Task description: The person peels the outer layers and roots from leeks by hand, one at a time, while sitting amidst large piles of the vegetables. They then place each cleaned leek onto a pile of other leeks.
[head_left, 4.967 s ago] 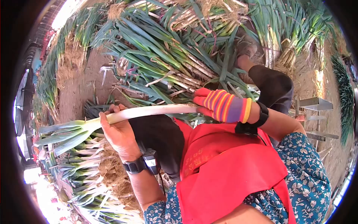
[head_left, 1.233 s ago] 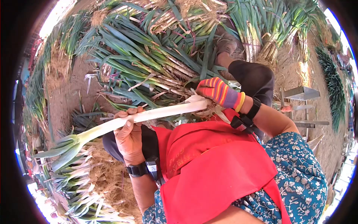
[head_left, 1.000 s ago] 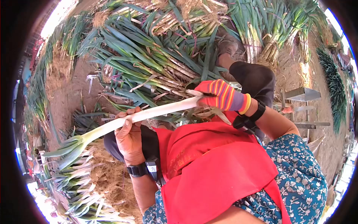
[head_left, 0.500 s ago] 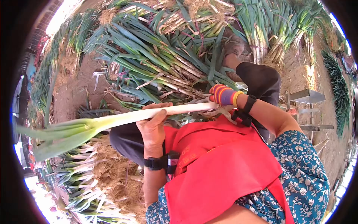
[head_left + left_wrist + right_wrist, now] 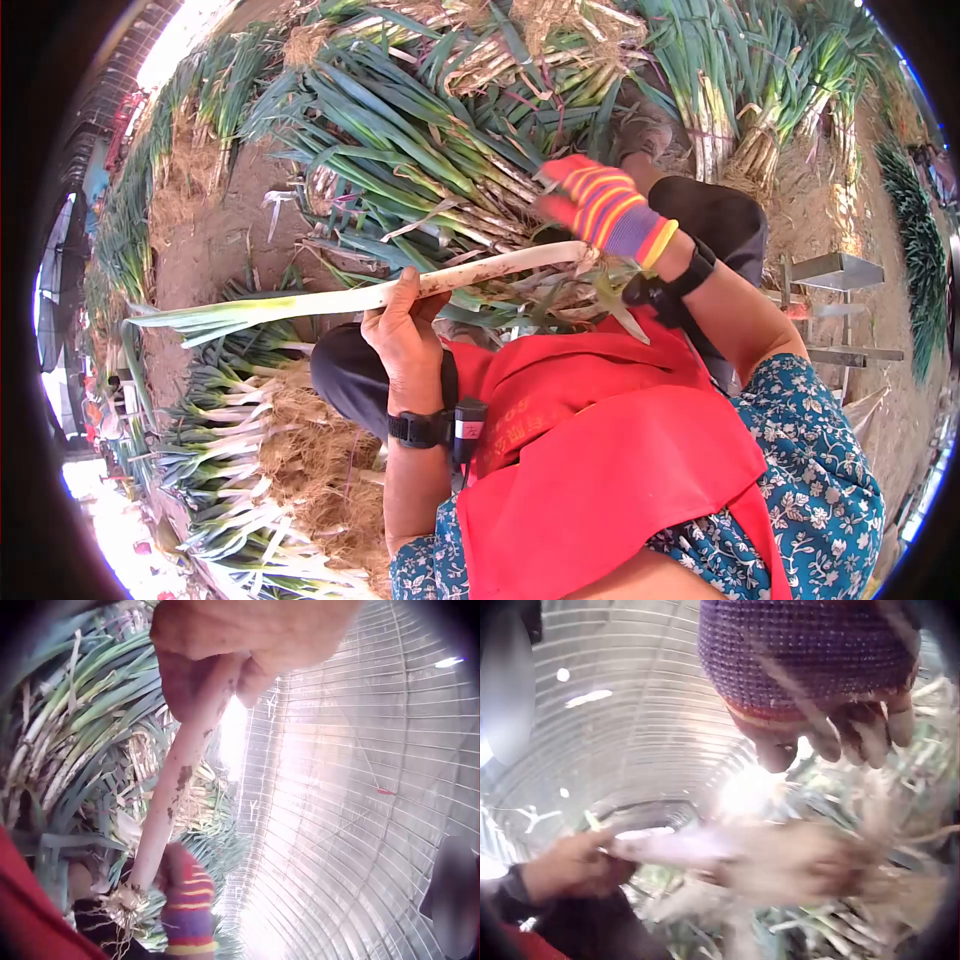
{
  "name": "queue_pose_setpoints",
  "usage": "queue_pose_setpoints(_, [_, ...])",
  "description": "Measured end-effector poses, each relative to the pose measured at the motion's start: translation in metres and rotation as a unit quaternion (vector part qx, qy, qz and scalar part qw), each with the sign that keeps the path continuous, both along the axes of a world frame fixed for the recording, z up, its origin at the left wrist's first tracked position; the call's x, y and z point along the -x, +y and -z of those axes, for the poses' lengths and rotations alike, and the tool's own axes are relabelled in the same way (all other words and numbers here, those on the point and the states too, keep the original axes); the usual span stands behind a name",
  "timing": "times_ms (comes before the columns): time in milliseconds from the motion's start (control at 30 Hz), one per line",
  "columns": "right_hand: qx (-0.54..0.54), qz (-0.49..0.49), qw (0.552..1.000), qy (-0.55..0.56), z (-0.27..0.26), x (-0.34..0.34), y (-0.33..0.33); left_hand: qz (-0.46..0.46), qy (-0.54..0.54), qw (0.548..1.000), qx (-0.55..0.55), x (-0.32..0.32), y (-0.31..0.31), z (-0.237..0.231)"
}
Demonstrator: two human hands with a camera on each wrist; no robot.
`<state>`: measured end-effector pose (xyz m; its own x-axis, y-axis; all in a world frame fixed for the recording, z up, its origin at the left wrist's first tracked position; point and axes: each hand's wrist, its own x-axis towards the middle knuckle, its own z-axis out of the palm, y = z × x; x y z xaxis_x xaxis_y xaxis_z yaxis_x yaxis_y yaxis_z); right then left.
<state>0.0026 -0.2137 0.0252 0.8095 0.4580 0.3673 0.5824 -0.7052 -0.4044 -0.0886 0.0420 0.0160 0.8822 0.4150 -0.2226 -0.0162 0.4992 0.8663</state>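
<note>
My bare left hand (image 5: 404, 340) grips a long leek (image 5: 480, 270) around its white shaft, thumb on top. The leek lies almost level across my lap, green leaves to the left and root end to the right. Brown dirt marks the shaft, and the left wrist view shows the short tangled roots (image 5: 124, 904). My right hand (image 5: 605, 212), in a striped glove, is raised just above the root end, its thumb and fingers apart. In the right wrist view its fingertips (image 5: 825, 742) hang loosely above the blurred leek.
A large heap of leeks (image 5: 420, 150) lies ahead on the soil. Rooted leeks (image 5: 235, 410) are stacked at lower left, and tied bundles (image 5: 710, 110) stand at upper right. A metal stand (image 5: 838, 272) is at my right. Dry peelings (image 5: 545, 300) lie near my red apron (image 5: 610, 450).
My right hand has come off the root end and risen. My left hand has stayed on the shaft; the leek's leaves have swung closer to level, and dirt marks now face up.
</note>
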Motion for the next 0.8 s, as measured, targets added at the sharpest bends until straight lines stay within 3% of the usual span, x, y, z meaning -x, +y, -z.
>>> queue_pose_setpoints(100, [0.020, -0.134, 0.986, -0.099, -0.002, 0.032, 0.033, 0.017, 0.006, 1.000, -0.017, -0.001, -0.013, -0.003])
queue_pose_setpoints(133, [0.066, -0.148, 0.986, 0.029, -0.001, 0.038, 0.032, 0.039, -0.017, 0.999, -0.006, 0.001, -0.015, -0.009])
queue_pose_setpoints(167, [0.066, -0.151, 0.986, 0.028, -0.002, 0.035, 0.032, 0.058, -0.038, 0.998, 0.005, 0.003, -0.015, -0.015])
queue_pose_setpoints(200, [0.089, -0.145, 0.979, 0.113, -0.003, 0.030, 0.034, 0.097, -0.041, 0.994, 0.024, 0.005, -0.010, -0.022])
queue_pose_setpoints(233, [0.110, -0.137, 0.964, 0.198, -0.002, 0.025, 0.036, 0.073, -0.057, 0.992, 0.089, 0.006, 0.002, -0.015])
queue_pose_setpoints(300, [0.134, -0.142, 0.961, 0.194, 0.019, 0.023, 0.035, 0.102, -0.079, 0.989, 0.075, 0.006, 0.025, -0.022])
queue_pose_setpoints(367, [0.097, -0.089, 0.988, 0.077, 0.048, 0.023, 0.037, 0.109, -0.065, 0.991, 0.053, 0.005, 0.029, -0.017])
queue_pose_setpoints(433, [0.054, -0.066, 0.993, -0.085, -0.002, 0.039, 0.070, 0.055, -0.054, 0.996, 0.035, 0.003, 0.024, -0.011])
queue_pose_setpoints(467, [0.026, -0.055, 0.982, -0.177, 0.004, 0.044, 0.092, 0.060, -0.054, 0.996, 0.039, 0.003, 0.012, -0.012])
queue_pose_setpoints(533, [0.061, -0.071, 0.970, -0.223, -0.002, 0.057, 0.122, 0.051, -0.051, 0.995, 0.065, 0.002, -0.005, -0.003])
queue_pose_setpoints(567, [0.200, -0.049, 0.949, -0.241, 0.005, 0.059, 0.127, 0.029, -0.054, 0.993, 0.098, 0.002, -0.009, 0.004])
queue_pose_setpoints(633, [0.137, -0.089, 0.984, -0.066, 0.020, 0.037, 0.116, 0.101, -0.041, 0.994, 0.030, 0.014, 0.003, -0.012])
queue_pose_setpoints(700, [0.125, -0.083, 0.989, -0.004, 0.035, 0.022, 0.095, 0.060, -0.058, 0.996, 0.003, 0.024, -0.004, -0.020])
queue_pose_setpoints(733, [0.092, -0.107, 0.988, -0.054, 0.046, 0.024, 0.084, 0.042, -0.055, 0.998, -0.010, 0.026, -0.004, -0.009])
queue_pose_setpoints(767, [0.022, -0.094, 0.995, -0.018, 0.057, 0.024, 0.076, 0.026, -0.048, 0.998, -0.023, 0.030, -0.003, -0.003])
queue_pose_setpoints(800, [0.066, -0.061, 0.996, 0.024, 0.065, 0.021, 0.055, 0.003, -0.049, 0.999, -0.001, 0.030, 0.001, -0.003])
